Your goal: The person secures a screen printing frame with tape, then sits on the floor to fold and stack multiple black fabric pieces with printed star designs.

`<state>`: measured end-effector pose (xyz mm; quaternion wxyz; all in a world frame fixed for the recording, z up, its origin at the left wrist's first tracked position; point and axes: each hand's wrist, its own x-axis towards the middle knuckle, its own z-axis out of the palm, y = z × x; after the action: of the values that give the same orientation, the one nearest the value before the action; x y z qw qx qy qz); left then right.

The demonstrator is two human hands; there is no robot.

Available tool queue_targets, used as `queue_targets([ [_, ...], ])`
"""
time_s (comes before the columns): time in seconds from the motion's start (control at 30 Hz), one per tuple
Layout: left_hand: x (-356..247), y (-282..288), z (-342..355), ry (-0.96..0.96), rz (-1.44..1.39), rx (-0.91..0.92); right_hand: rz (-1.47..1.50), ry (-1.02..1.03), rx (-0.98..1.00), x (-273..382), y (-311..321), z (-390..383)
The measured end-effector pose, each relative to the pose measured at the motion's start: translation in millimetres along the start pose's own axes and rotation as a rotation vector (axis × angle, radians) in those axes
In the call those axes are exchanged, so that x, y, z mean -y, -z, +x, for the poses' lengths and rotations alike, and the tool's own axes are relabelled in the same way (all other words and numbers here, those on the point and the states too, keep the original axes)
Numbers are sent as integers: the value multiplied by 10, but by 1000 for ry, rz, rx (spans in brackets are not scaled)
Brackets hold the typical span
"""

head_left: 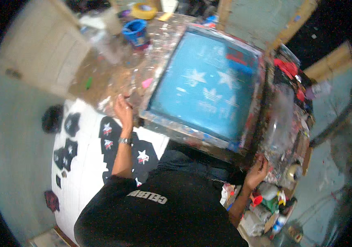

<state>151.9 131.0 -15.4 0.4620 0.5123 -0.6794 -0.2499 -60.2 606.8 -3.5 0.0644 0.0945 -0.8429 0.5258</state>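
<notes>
A wooden screen-printing frame with blue mesh showing pale star shapes lies tilted on a paint-spattered table. My left hand, with a watch on its wrist, sits against the table just left of the frame's near left corner. Its fingers are curled, and the blur hides whether they hold anything. My right hand reaches up at the frame's near right corner, fingers curled on the paint-crusted edge there. My black shirt fills the lower middle.
Black fabric pieces printed with red-and-white stars lie on a white board at the left. A blue bucket and a yellow tape roll stand at the back. Bottles and tins crowd the right side.
</notes>
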Motion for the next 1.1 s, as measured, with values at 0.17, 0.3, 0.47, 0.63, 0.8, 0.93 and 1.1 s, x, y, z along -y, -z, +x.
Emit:
queue_targets([
  [0.17,162,72,172,40,78,147,81,17,122,130,-272,66],
  [0.3,282,117,390,-473,268,610,25,123,146,137,-423,109],
  [0.47,300,201,556,-728,790,834,48,128,62,-1,-456,-33],
  [0.63,85,85,704,-760,702,667,-95,152,3,207,-447,-179],
  [0.8,-468,72,-99,-717,-5,781,-165,90,-287,212,-127,22],
  [0.93,-708,83,-679,-1013,364,870,-425,34,-430,-122,253,302],
  [1.1,-191,103,-632,-1207,411,530,-682,61,-317,-300,272,568],
])
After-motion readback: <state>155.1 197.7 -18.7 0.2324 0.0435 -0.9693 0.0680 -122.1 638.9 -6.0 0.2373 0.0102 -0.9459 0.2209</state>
